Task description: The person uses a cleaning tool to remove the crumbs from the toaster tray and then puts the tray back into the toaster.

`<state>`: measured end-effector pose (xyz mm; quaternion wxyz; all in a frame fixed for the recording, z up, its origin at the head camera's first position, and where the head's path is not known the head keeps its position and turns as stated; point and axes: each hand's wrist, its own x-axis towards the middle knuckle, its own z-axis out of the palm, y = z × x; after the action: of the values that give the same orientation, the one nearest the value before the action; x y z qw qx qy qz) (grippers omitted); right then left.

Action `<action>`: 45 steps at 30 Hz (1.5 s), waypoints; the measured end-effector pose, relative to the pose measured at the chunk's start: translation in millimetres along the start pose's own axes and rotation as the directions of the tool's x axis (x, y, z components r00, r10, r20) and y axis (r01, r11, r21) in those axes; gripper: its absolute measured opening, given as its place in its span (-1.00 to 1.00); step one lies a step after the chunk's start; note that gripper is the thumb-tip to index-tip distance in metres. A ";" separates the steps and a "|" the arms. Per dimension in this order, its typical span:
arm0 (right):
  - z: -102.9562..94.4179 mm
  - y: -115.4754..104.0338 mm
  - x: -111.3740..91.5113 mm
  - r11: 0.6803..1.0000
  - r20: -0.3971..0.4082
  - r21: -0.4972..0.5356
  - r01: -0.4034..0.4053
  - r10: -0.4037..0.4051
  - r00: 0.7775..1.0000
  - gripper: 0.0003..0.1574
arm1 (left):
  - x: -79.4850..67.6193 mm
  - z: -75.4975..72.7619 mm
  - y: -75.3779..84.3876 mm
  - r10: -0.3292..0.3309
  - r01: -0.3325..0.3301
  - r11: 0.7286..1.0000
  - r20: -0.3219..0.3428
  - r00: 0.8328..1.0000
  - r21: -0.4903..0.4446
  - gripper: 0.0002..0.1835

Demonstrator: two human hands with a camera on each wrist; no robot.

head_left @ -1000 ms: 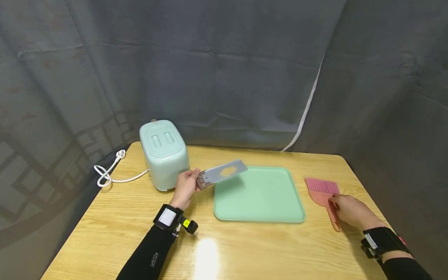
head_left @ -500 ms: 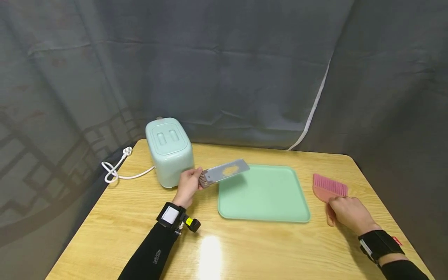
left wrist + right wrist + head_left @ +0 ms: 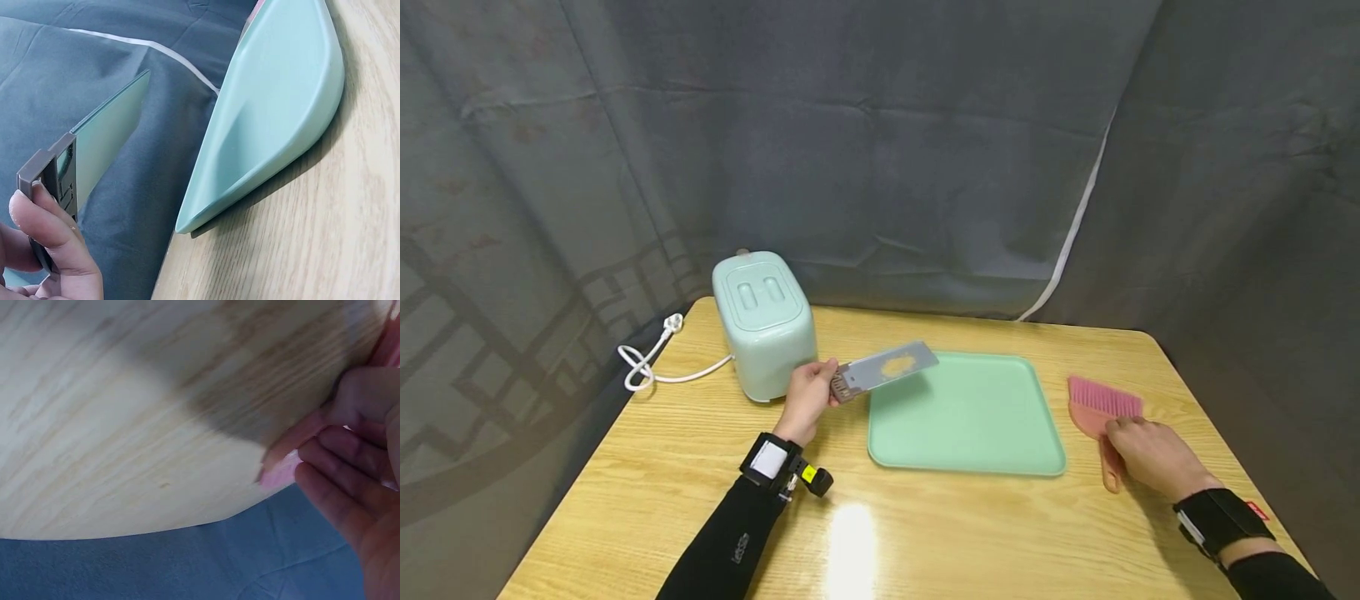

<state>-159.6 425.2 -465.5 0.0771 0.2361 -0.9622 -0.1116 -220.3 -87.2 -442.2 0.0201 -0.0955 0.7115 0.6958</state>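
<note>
My left hand (image 3: 805,402) pinches the brown slotted end of a flat grey crumb tray (image 3: 917,357) between thumb and fingers. A patch of yellowish crumbs (image 3: 898,367) lies on it. The crumb tray is raised, its far end over the left back corner of a mint-green serving tray (image 3: 970,421); in the left wrist view, the thin panel (image 3: 106,140) stands apart from the serving tray. Over at the right, my right hand (image 3: 1157,456) holds a pink hand brush (image 3: 1086,419) near its neck, bristles pointing away. The right wrist view shows the brush handle (image 3: 292,445) under thumb and fingers.
A mint-green toaster (image 3: 765,321) stands at the back left, close beside my left hand. Its white cord and plug (image 3: 647,367) reach to the table's left edge. Grey curtain (image 3: 880,167) hangs behind the wooden table (image 3: 985,533).
My right hand has shifted its hold to the brush's neck, and the brush has turned slightly. The left hand still holds the crumb tray in nearly the same place; the head view shifted slightly.
</note>
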 end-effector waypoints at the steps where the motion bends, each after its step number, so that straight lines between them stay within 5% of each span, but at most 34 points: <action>1: -0.2 0.3 0.2 1.000 -0.002 0.007 0.003 -0.003 1.000 -0.62 | 0.0 0.0 -0.1 -0.001 0.001 1.000 0.003 1.000 0.004 -0.59; 8: -5.2 2.1 0.2 1.000 -0.016 0.030 -0.001 0.001 1.000 -0.60 | 0.8 0.4 -0.9 -0.009 0.009 1.000 0.020 1.000 0.020 -0.59; 15: -12.3 -0.7 1.7 0.992 -0.087 0.092 -0.087 0.095 0.992 -0.77 | 1.3 -0.2 -2.3 -0.013 0.013 1.000 0.024 1.000 0.014 -0.58; 24: -50.0 -0.4 25.7 0.976 -0.355 0.201 -0.084 0.152 0.922 -0.72 | 1.0 0.7 -2.3 -0.007 0.006 1.000 0.035 0.999 0.026 -0.58; 27: -75.2 -8.5 44.3 0.899 -0.305 0.411 -0.153 0.294 0.906 -0.84 | 0.8 0.9 -2.2 -0.005 0.004 1.000 0.037 0.999 0.028 -0.58; 31: -104.4 -26.9 76.4 0.709 -0.161 0.667 -0.228 0.436 0.885 -0.74 | 0.5 1.3 -2.1 -0.005 0.003 0.999 0.032 0.999 0.033 -0.58; 34: -120.0 -41.1 102.5 0.626 -0.108 0.750 -0.212 0.433 0.895 -0.66 | -1.0 2.2 -2.1 0.004 -0.006 0.999 0.035 0.999 0.038 -0.59; 39: -139.4 -59.1 136.1 0.536 -0.049 0.821 -0.195 0.407 0.912 -0.56 | -4.2 6.4 -2.6 0.018 -0.020 0.999 0.056 0.998 0.041 -0.60; 41: -144.9 -64.6 146.2 0.469 -0.023 0.864 -0.183 0.400 0.916 -0.53 | -5.0 8.4 -2.6 0.022 -0.025 0.999 0.065 0.998 0.045 -0.60; 45: -151.5 -77.4 164.7 0.286 0.034 0.947 -0.150 0.373 0.927 -0.57 | -5.8 11.0 -2.3 0.026 -0.031 0.998 0.076 0.997 0.059 -0.60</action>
<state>-239.7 253.6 -323.2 0.0375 0.0851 -0.8612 0.4998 -215.3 -75.6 -443.8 0.0397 -0.0584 0.7321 0.6775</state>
